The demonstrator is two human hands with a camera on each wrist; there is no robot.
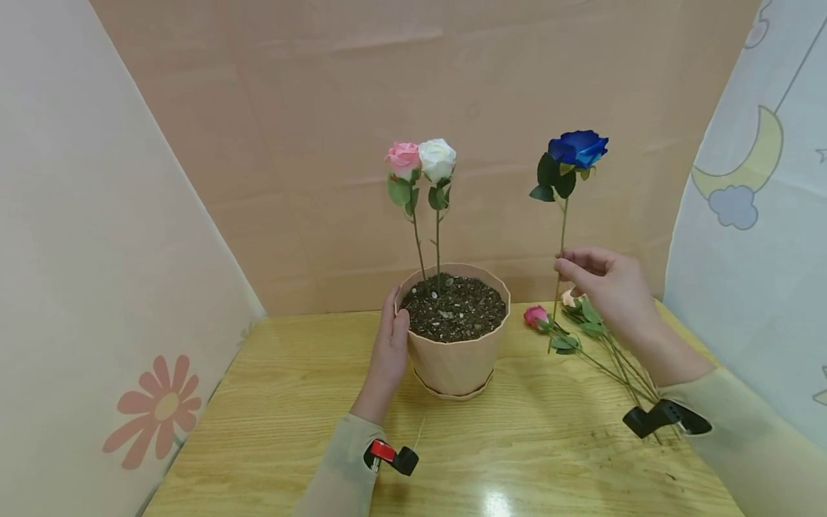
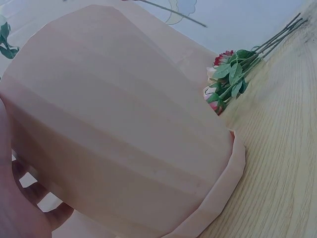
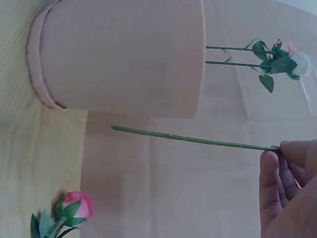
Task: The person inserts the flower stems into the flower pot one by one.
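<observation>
A beige flower pot (image 1: 455,362) full of dark soil (image 1: 460,309) stands on a saucer. From the soil rise a pink rose (image 1: 403,159) and a white rose (image 1: 438,159), side by side at the left. My left hand (image 1: 391,343) holds the pot's left side, thumb near the rim; the left wrist view shows its fingers (image 2: 34,191) around the pot wall. To the right of the pot, my right hand (image 1: 607,281) pinches the stem of an upright blue rose (image 1: 579,148) between thumb and fingers. The stem's lower end (image 3: 116,128) hangs free beside the pot.
On the wooden table (image 1: 291,402), several roses lie at the right under my right forearm, among them a deep pink rose (image 1: 536,317) and a pale rose (image 1: 570,299). A beige backdrop (image 1: 310,179) stands behind, with printed white cloths (image 1: 730,251) at both sides.
</observation>
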